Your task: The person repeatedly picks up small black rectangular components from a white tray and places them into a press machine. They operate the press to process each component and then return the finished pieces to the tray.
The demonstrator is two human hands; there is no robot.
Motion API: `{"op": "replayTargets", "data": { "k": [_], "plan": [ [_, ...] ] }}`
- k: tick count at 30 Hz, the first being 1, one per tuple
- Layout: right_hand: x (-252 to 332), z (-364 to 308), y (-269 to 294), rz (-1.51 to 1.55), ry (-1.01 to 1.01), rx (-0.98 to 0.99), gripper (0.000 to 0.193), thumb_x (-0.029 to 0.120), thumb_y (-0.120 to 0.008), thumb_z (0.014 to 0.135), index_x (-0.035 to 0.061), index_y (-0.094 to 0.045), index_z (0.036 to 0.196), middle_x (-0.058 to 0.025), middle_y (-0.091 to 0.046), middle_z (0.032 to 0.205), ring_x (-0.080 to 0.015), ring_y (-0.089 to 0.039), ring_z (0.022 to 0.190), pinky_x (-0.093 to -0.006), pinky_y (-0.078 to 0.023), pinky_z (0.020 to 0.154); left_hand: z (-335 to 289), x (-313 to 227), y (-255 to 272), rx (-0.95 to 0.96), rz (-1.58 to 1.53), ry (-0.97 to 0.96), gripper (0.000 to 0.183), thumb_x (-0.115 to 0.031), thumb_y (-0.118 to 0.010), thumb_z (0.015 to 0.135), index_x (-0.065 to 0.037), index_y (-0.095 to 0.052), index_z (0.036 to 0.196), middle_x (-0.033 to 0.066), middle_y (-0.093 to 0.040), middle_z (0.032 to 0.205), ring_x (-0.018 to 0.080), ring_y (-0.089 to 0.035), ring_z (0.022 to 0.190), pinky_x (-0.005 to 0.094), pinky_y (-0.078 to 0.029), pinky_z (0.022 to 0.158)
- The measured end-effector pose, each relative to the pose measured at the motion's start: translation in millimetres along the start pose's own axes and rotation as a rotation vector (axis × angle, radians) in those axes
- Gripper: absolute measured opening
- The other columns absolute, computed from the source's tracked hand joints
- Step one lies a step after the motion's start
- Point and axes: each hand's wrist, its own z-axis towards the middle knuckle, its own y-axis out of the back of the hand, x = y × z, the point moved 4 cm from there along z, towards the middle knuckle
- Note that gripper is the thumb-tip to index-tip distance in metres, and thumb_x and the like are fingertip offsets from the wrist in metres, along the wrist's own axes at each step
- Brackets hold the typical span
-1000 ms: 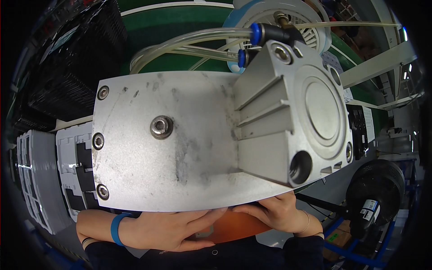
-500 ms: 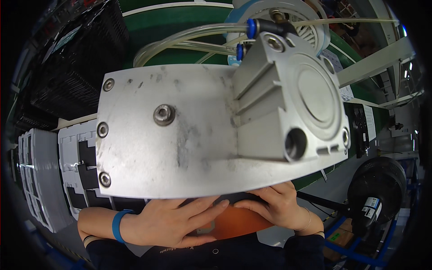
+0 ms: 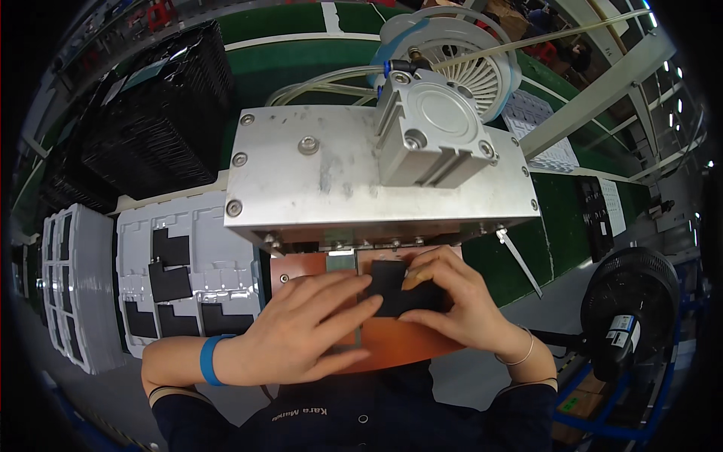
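Observation:
A flat black cut piece (image 3: 388, 285) lies on the orange-brown base plate (image 3: 403, 343) of a small press. My right hand (image 3: 471, 309) has thumb and fingers closed around its right side, one finger bent over the top face. My left hand (image 3: 312, 328) is spread palm down over the plate, its fingertips at or close to the piece's left edge; actual contact cannot be made out. Just beyond my hands stands the press's aluminium housing (image 3: 331, 177), carrying a square pneumatic cylinder (image 3: 437, 124). Its shadowed underside hides the far part of the plate.
Left of the press, a white moulded tray (image 3: 207, 282) holds several black L-shaped pieces, beside a stack of similar trays (image 3: 79, 294). Black crates (image 3: 154, 124) stand behind. A white fan (image 3: 467, 64) sits behind the press, and a black fan (image 3: 629, 309) stands at right.
My view has tilted and drawn back, so the housing looks smaller and higher. The black piece and the plate under my hands, largely covered by the housing before, are now visible.

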Motion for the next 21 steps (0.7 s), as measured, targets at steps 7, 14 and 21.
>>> {"op": "replayTargets", "data": {
  "k": [7,14,21],
  "plan": [
    [-32.6,-20.4,7.6,0.746,-0.383,-0.029,0.033,-0.011,-0.076,0.075,0.0061,-0.055,0.094,-0.0035,-0.061,0.102,-0.0097,-0.06,0.095,-0.0241,-0.052,0.087,17.5,-0.4,3.2,-0.117,-0.162,0.109,0.02,-0.015,-0.076,0.082,0.001,-0.072,0.092,0.0071,-0.063,0.069,0.0174,-0.059,0.054,0.028,-0.044,0.047],
    [-34.2,-42.7,6.3,1.104,-0.522,-0.186,0.027,-0.002,-0.073,0.084,0.0083,-0.054,0.101,-0.0029,-0.066,0.098,-0.0079,-0.065,0.086,-0.0211,-0.055,0.075,69.1,-6.1,-30.3,0.363,-0.861,0.676,0.037,-0.033,-0.06,0.097,0.002,-0.066,0.085,0.007,-0.068,0.068,0.0093,-0.062,0.049,0.0198,-0.043,0.041],
    [-42.1,-65.1,24.3,0.485,-0.352,-0.366,0.022,0.012,-0.067,0.093,0.0019,-0.059,0.11,-0.0039,-0.067,0.099,-0.0079,-0.065,0.082,-0.021,-0.052,0.062,53.2,2.7,-28.1,0.405,-1.008,0.927,0.039,-0.034,-0.055,0.1,0.002,-0.061,0.085,0.0082,-0.065,0.064,0.011,-0.062,0.045,0.0187,-0.043,0.037]
  ]
}}
